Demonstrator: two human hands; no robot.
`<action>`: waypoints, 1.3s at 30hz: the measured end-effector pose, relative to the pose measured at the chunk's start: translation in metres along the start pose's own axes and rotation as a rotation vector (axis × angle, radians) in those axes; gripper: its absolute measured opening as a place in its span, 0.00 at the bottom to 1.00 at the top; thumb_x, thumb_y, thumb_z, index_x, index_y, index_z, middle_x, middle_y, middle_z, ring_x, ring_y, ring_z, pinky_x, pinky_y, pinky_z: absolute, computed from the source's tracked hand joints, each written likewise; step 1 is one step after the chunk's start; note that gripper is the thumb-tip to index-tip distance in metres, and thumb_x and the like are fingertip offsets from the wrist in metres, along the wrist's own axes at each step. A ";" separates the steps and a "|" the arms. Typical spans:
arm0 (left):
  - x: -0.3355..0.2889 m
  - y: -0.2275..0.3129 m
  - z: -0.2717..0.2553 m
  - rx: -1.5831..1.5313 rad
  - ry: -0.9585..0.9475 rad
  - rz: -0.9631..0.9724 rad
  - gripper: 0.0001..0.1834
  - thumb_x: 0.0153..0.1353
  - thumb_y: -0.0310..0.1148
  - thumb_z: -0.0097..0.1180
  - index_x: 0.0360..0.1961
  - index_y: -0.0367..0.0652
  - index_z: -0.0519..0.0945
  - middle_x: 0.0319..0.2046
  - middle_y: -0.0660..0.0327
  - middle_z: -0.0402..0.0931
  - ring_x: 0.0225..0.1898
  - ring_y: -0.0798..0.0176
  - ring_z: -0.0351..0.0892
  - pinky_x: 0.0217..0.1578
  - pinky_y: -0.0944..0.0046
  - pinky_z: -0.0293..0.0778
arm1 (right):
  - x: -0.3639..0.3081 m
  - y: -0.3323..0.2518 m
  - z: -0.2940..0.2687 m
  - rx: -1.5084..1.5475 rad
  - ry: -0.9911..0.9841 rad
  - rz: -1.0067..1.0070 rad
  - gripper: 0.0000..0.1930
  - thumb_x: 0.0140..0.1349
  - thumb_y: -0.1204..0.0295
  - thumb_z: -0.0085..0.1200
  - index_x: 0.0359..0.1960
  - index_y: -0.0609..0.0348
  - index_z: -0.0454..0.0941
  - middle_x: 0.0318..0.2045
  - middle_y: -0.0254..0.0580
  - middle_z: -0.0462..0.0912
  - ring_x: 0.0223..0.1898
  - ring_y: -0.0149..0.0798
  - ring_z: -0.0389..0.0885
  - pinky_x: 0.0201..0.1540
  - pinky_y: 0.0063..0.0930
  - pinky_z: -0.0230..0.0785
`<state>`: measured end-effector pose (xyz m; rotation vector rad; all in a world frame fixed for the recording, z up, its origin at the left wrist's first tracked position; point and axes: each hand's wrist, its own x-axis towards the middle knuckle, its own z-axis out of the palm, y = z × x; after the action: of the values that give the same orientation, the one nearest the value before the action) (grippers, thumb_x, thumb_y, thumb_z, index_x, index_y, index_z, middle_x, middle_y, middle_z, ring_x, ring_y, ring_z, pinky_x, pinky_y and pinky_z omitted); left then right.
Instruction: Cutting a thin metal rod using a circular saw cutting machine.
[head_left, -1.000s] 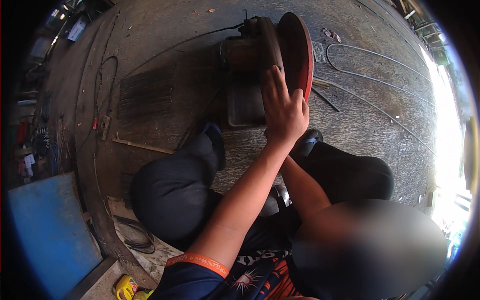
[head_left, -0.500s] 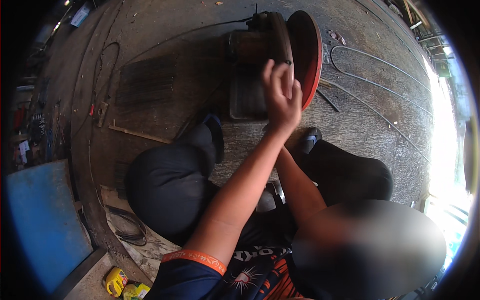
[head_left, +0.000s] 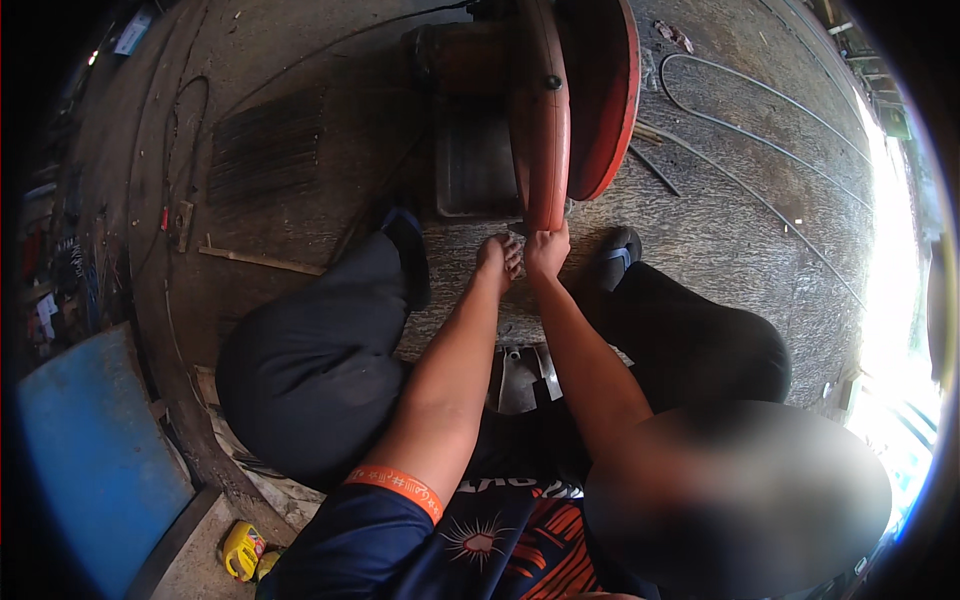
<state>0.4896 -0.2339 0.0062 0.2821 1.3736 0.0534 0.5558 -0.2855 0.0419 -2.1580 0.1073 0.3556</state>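
Observation:
A cut-off saw stands on the floor in front of me, with a long curved red cover and a round red disc guard beside it. My right hand is closed at the near lower end of the curved cover, its fingertips partly hidden there. Just left of it, my left hand has its fingers curled in; whatever may be inside them is too small to make out. Between my forearms, a grey metal piece shows near my lap.
A bundle of dark rods lies left of the saw, near a wooden stick. A long bent rod stretches over the floor at right. A blue panel leans at lower left, with a yellow package close by.
My left hand has come down from in front of the red cover to beside my right hand. The cover has swung down toward me, and my right hand now shows at its end.

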 end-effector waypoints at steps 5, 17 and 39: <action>0.019 0.013 0.009 -0.264 -0.271 -0.045 0.02 0.51 0.26 0.43 0.24 0.44 0.67 0.20 0.63 0.69 0.26 0.62 0.72 0.31 0.66 0.68 | 0.003 0.004 0.005 0.033 0.026 0.021 0.13 0.58 0.68 0.44 0.39 0.60 0.77 0.33 0.60 0.80 0.38 0.62 0.79 0.43 0.49 0.67; -0.007 0.008 0.003 -0.285 -0.538 0.040 0.14 0.55 0.24 0.56 0.45 0.38 0.75 0.36 0.62 0.75 0.37 0.67 0.71 0.42 0.69 0.67 | 0.015 0.009 0.007 0.201 -0.051 0.104 0.14 0.48 0.73 0.51 0.37 0.60 0.82 0.29 0.54 0.83 0.34 0.48 0.83 0.39 0.37 0.71; -0.004 0.007 0.007 0.015 -0.411 0.163 0.16 0.57 0.27 0.56 0.48 0.37 0.74 0.43 0.57 0.77 0.44 0.61 0.76 0.49 0.61 0.70 | 0.014 0.019 -0.019 0.676 -0.400 0.456 0.10 0.56 0.70 0.49 0.30 0.66 0.78 0.26 0.39 0.79 0.28 0.34 0.78 0.31 0.29 0.71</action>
<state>0.4966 -0.2285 0.0125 0.3940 0.9418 0.1142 0.5694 -0.3115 0.0329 -1.3505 0.4291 0.8677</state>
